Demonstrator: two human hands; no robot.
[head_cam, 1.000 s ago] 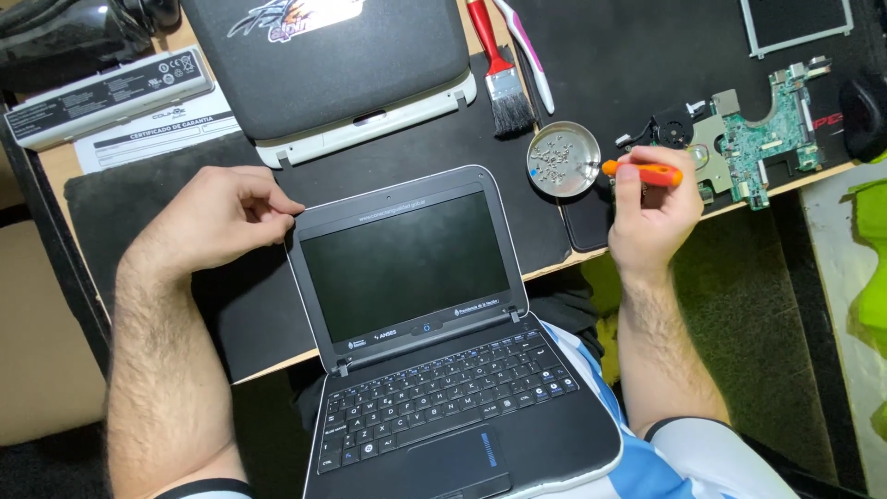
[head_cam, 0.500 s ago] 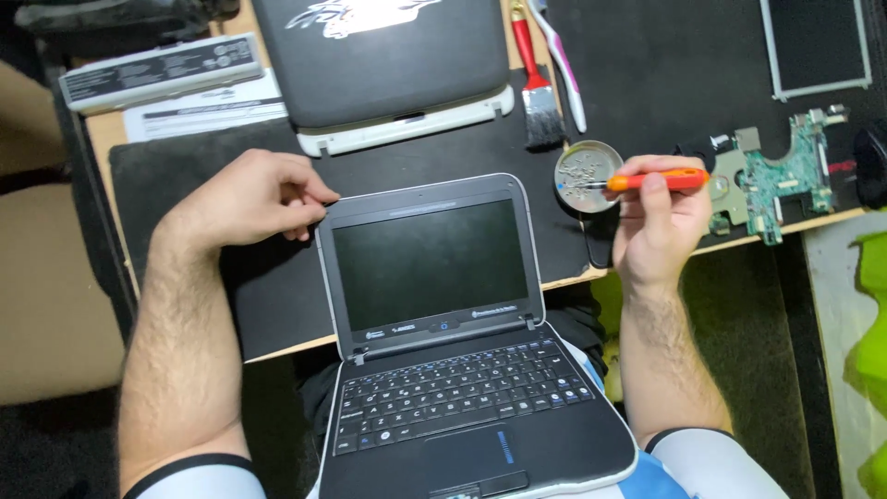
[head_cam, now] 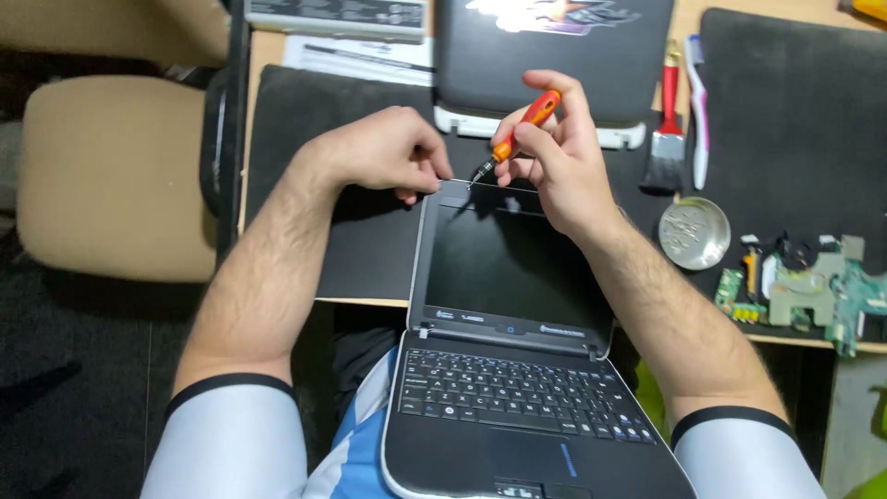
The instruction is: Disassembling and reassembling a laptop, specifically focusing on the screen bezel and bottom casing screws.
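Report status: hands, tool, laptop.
Right hand grips orange screwdriver, tip at laptop lid's top edge. Left hand pinches that edge. Nothing in the way.

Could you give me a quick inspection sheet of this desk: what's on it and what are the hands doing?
Surface: black mat on a wooden desk.
Job's things: small open laptop, dark screen; orange screwdriver, tip at the lid's top edge.
Clutter: second closed laptop, red-handled brush, toothbrush, round metal dish, green circuit board, papers.
Hands: left hand pinches the lid's top corner; right hand grips the screwdriver.
Cables: nothing seen.
Surroundings: beige chair at left.
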